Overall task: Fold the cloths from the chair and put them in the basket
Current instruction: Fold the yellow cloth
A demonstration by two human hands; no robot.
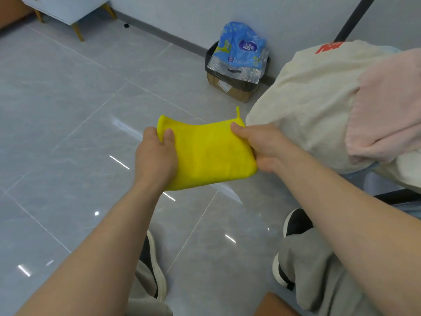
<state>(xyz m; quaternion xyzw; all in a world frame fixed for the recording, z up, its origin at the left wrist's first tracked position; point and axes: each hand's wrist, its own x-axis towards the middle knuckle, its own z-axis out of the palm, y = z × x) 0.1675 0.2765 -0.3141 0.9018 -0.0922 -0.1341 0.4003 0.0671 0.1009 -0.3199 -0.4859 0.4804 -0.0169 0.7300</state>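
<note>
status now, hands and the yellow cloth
Left hand and right hand each pinch an end of the yellow cloth, folded, in mid-air. Cream cloth and pink cloth wait at right. Basket not in view.

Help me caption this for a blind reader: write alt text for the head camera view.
A folded yellow cloth is held above a grey floor, the left hand pinching its left edge and the right hand its right edge. At right, a cream cloth and a pink cloth lie heaped; by the wall stands a cardboard box holding a blue pack.
</note>
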